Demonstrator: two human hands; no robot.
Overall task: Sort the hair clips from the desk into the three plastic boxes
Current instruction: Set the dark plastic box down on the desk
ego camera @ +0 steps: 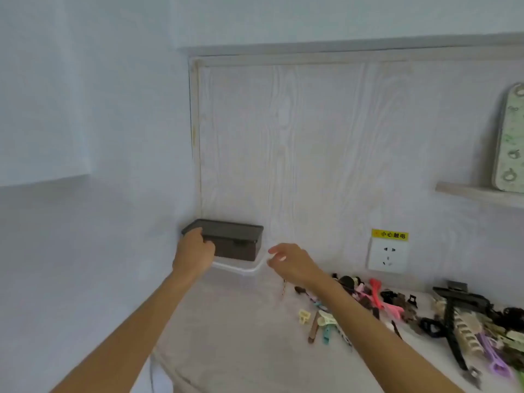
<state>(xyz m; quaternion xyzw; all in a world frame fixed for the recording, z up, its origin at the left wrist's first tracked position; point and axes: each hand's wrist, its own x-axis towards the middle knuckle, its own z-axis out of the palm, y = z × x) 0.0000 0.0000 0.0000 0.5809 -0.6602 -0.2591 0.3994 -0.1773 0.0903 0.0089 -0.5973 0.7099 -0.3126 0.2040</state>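
Two hands, left (195, 252) gripping dark box (235, 242), right (292, 262) loosely open, clear box (241, 267) beneath seemingly half hidden

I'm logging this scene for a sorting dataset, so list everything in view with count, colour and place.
dark box: one, dark brown with lid, back left desk corner, stacked on the clear box
clear box: one, only its whitish rim shows under the dark box
clips: a pile, too many to count; pink, black, cream, purple, yellow, teal; right part of the desk
desk: one, pale
socket: one, white, on the wall under a yellow label
shelf: one, pale wood, right wall
board: one, green-patterned, standing on the shelf
left hand: grips the dark box's left end
right hand: open, in the air right of the boxes, holding nothing
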